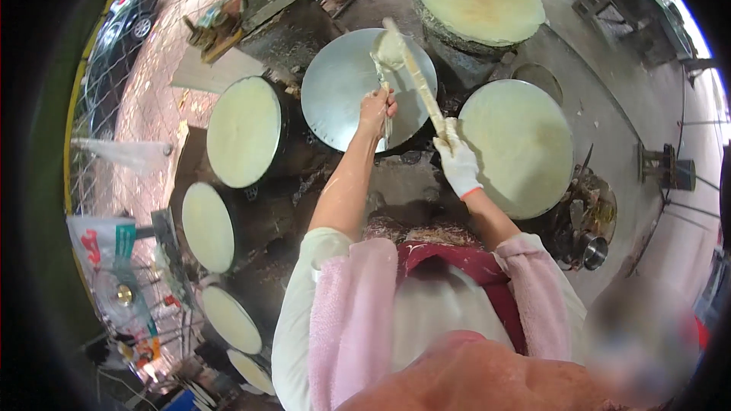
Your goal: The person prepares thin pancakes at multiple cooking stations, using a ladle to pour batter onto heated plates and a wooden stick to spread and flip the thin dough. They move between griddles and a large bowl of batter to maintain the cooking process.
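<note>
My bare left hand (377,109) grips the handle of a ladle (389,50) holding pale batter, above the far right part of a round metal griddle (342,85). The griddle's surface is shiny and bare. My right hand (457,162), in a white knit glove with an orange cuff, holds a long batter-smeared wooden stick (422,85). Its far tip reaches past the ladle's bowl. Right of the glove lies a griddle covered by a pale round crepe (517,148). Another crepe (244,131) covers the griddle on the left.
A crepe with a browned middle (480,0) lies on a far right griddle. Several more coated griddles, one with a crepe (208,227), curve down the left side. A metal cup (594,251) stands at right. Beyond wire fencing is a parked car (120,51). A blurred person (639,337) is at lower right.
</note>
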A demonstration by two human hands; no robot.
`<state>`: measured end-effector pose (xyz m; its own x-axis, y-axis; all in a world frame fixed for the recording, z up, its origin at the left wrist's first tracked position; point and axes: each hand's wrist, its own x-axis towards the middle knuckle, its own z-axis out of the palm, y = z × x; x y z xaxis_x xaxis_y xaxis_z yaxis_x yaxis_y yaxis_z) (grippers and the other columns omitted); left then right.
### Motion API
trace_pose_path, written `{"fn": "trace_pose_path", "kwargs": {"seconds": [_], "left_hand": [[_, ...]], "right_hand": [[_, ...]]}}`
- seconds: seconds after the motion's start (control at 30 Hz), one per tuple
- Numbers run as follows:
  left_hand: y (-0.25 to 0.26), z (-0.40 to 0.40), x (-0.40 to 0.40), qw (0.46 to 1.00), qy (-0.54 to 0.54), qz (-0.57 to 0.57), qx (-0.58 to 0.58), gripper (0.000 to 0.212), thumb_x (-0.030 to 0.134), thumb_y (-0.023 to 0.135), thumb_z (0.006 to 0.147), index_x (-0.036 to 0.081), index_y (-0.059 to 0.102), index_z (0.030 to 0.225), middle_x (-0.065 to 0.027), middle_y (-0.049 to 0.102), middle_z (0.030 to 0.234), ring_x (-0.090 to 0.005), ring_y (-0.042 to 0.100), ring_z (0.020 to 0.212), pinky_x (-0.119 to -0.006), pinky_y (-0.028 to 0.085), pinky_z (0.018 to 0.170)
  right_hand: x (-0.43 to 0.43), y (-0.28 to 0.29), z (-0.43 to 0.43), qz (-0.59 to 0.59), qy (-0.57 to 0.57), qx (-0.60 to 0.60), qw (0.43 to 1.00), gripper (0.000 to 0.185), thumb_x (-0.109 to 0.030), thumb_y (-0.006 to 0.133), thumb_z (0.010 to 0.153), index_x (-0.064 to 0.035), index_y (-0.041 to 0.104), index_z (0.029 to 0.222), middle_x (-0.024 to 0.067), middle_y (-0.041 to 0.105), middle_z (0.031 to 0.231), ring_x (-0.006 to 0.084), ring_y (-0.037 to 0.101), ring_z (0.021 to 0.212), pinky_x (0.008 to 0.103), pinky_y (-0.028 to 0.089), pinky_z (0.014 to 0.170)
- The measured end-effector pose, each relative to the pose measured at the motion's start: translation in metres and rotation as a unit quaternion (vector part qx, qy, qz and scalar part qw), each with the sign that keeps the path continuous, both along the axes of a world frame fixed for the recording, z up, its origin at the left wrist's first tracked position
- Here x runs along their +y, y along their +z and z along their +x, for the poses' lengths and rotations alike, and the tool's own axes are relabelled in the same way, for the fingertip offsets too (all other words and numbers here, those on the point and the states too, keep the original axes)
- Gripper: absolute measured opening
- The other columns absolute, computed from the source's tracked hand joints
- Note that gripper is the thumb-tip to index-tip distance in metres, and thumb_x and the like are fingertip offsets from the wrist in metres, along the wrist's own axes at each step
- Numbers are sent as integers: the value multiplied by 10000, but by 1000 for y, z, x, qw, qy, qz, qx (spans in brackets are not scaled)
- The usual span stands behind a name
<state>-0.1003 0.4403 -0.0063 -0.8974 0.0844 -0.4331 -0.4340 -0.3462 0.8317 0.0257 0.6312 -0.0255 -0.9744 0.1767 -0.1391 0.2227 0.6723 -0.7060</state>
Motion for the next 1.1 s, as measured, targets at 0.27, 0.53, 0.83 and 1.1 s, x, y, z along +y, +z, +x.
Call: {"fn": "trace_pose_path", "kwargs": {"seconds": [0.27,0.53,0.83,1.1], "left_hand": [[-35,-19,-68,814,-25,-536,222,336,215,562,848,-51,534,1051,-277,616,865,-463,587,768,-493,465,706],[7,6,-181,778,85,-509,358,308,153,561,870,-60,516,1088,-239,598,891,-382,600,755,-425,478,674],[23,56,-228,875,-26,-444,189,173,157,519,898,-8,524,950,-119,522,655,-244,517,569,-360,419,518],[29,90,-254,971,114,-210,26,165,172,479,933,10,502,953,-34,455,524,-102,428,388,-256,323,368]], "right_hand": [[-49,-56,-24,-3,-105,-41,994,416,-331,551,896,-126,538,1258,135,656,829,296,618,710,414,479,659],[-83,0,-40,-224,-199,-37,953,320,-155,616,876,-1,600,1156,52,665,962,112,598,860,226,460,803],[-84,-11,-59,-142,-39,-43,988,357,-165,622,857,-29,587,1186,47,671,958,106,602,826,224,463,754],[-81,-22,-82,-391,-20,-206,897,346,-165,607,886,-47,590,1211,-38,608,849,33,532,691,168,410,595]]}}
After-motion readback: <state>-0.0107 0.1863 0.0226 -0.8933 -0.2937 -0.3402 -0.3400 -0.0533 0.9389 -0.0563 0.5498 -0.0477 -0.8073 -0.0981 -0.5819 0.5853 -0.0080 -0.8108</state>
